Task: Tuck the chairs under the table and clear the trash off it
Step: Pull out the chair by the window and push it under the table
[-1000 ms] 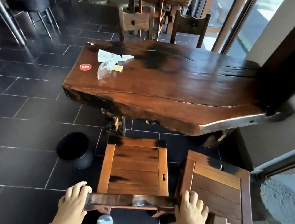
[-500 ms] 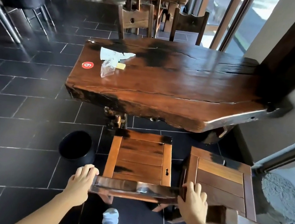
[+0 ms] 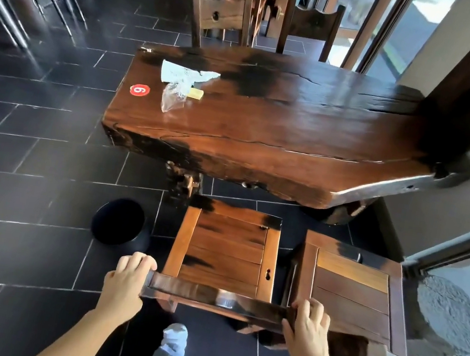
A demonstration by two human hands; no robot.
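A wooden chair (image 3: 227,251) stands just in front of the dark slab table (image 3: 281,136), its front edge close to the table's near side. My left hand (image 3: 126,281) grips the left end of its backrest and my right hand (image 3: 308,324) grips the right end. A second wooden chair (image 3: 349,284) stands beside it on the right, pulled out from the table. Trash lies on the table's far left part: a white paper (image 3: 183,72), a clear plastic wrapper (image 3: 174,97) and a small yellow piece (image 3: 195,94).
A black bin (image 3: 120,222) sits on the dark tiled floor left of the held chair. Two more wooden chairs (image 3: 220,14) stand at the table's far side. A red number sticker (image 3: 139,89) is on the tabletop. A wall and window frame close off the right.
The chair in my hands has slid forward toward the table and straightened. Both hands stayed on its backrest.
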